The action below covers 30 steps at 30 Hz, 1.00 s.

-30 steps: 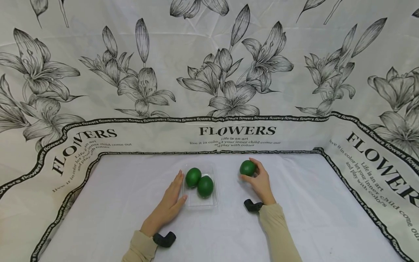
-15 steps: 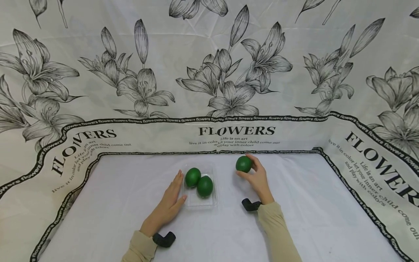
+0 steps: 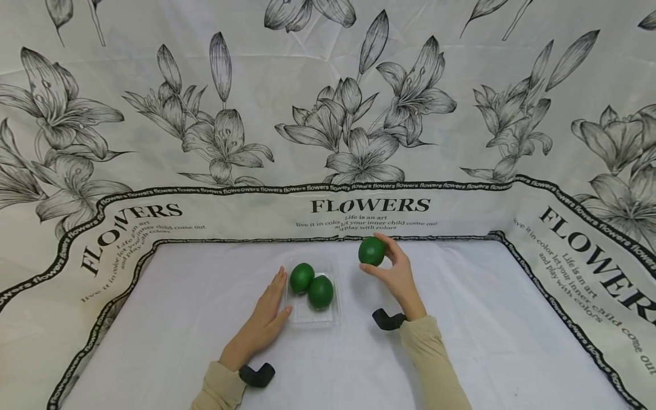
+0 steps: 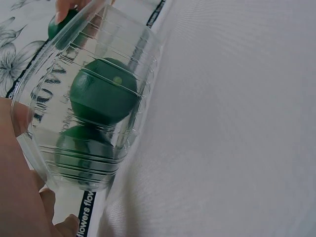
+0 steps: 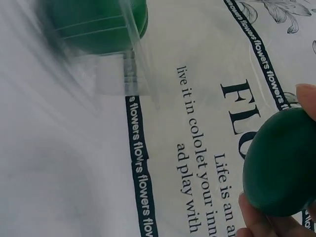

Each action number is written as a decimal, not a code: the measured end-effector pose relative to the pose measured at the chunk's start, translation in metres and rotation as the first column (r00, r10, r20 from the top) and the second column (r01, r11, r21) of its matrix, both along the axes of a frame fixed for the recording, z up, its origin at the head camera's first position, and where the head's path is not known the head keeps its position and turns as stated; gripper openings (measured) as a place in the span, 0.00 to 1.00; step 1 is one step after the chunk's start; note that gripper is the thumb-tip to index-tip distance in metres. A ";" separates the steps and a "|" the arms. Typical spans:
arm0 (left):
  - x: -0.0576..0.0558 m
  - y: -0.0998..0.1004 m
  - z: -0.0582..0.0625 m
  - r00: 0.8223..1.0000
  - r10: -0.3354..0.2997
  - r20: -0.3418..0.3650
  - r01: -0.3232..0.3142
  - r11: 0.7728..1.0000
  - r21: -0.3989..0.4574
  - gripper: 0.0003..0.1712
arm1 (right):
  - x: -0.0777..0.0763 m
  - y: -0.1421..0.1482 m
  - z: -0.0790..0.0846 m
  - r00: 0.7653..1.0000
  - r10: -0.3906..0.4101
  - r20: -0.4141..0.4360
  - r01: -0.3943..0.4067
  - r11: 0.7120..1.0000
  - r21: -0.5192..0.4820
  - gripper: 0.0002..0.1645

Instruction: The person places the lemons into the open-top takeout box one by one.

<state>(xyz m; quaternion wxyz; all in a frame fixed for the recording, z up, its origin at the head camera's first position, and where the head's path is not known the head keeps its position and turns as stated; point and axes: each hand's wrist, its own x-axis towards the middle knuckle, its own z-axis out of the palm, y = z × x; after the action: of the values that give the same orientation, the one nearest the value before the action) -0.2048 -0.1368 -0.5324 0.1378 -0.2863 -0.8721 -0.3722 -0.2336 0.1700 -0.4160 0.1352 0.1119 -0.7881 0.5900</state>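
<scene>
A clear plastic tray [image 3: 310,316] stands on the white cloth, with two round green limes [image 3: 320,292] lying against each other inside. Along its left side my left hand [image 3: 260,316] rests with straight fingers, the fingertips right at the rim. Through the ribbed wall, the left wrist view shows both limes, one with a pale stem spot [image 4: 117,80]. To the right of the tray, my right hand [image 3: 401,280] pinches a third lime [image 3: 371,251] between thumb and fingers, raised over the cloth. This held lime [image 5: 281,163] fills the right side of the right wrist view.
White cloth [image 3: 502,341] covers the tabletop. Behind it and at both sides rises a fabric backdrop [image 3: 246,213] with printed lilies and lettering. A black wrist mount [image 3: 258,375] sits at the left wrist, another [image 3: 388,319] at the right.
My right hand has lifted the lime and carried it left and a little away, closer to the tray. The left hand and the two limes in the tray have stayed in place.
</scene>
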 end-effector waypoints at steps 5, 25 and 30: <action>0.000 0.000 0.001 1.000 -0.011 -0.003 0.011 1.000 0.013 0.39 | 0.007 -0.012 0.010 0.998 0.056 -0.025 -0.056 0.998 0.023 0.44; 0.000 0.002 0.002 1.000 -0.014 -0.001 0.014 1.000 -0.014 0.39 | 0.020 -0.051 0.007 0.907 0.421 -0.015 -0.420 0.906 0.052 0.44; 0.001 0.000 0.002 1.000 -0.006 0.025 0.007 1.000 -0.026 0.39 | 0.020 -0.057 0.003 0.888 0.459 -0.004 -0.457 0.885 0.082 0.44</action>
<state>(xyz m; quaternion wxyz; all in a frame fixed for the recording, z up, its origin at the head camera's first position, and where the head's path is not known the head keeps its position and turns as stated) -0.2043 -0.1363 -0.5305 0.1217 -0.2862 -0.8776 -0.3648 -0.2132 0.1127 -0.4126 -0.0034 0.3067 -0.7605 0.5723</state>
